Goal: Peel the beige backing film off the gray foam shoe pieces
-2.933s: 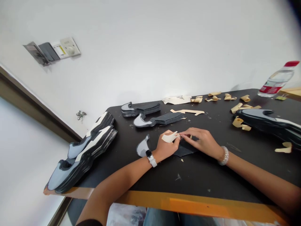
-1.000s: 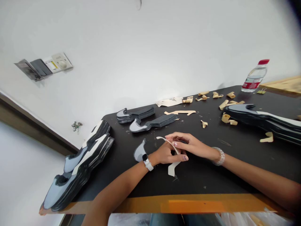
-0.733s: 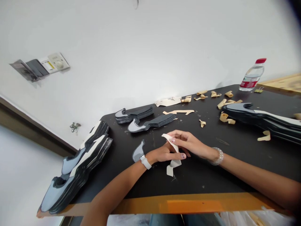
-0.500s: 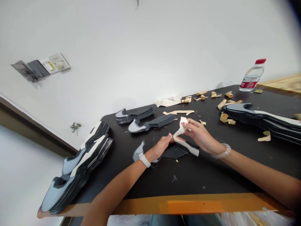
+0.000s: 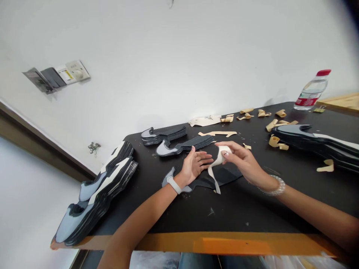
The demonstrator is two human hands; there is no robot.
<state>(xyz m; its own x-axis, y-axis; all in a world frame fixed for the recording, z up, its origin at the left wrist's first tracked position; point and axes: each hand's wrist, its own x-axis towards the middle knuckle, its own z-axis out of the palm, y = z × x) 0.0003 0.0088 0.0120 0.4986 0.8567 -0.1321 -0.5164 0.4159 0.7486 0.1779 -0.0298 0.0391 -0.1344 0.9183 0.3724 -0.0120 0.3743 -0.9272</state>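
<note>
Pinched between the thumb and fingers of my right hand (image 5: 243, 158) is a limp cream strip (image 5: 222, 156), whose narrow end hangs down toward the table. My left hand (image 5: 194, 166) is open, palm turned up and fingers spread, close to the strip's left side. Beneath both hands a dark shoe-upper-like piece (image 5: 203, 183) with a light grey end lies flat on the black table (image 5: 196, 218); my left hand and wrist cover part of it. Just beyond, two small stacks of similar pieces (image 5: 190, 144) (image 5: 165, 135) rest side by side.
Larger stacks of black, grey and white pieces (image 5: 103, 194) stand along the left edge. Another stack (image 5: 316, 140) is at the right. Curled tan scraps (image 5: 276, 142) and a flat cream sheet (image 5: 205, 120) lie toward the wall, with a water bottle (image 5: 311, 91) at the far right.
My left hand has opened and turned palm up, away from the strip. The strip now dangles from my right hand, its loose end swung down and to the left.
</note>
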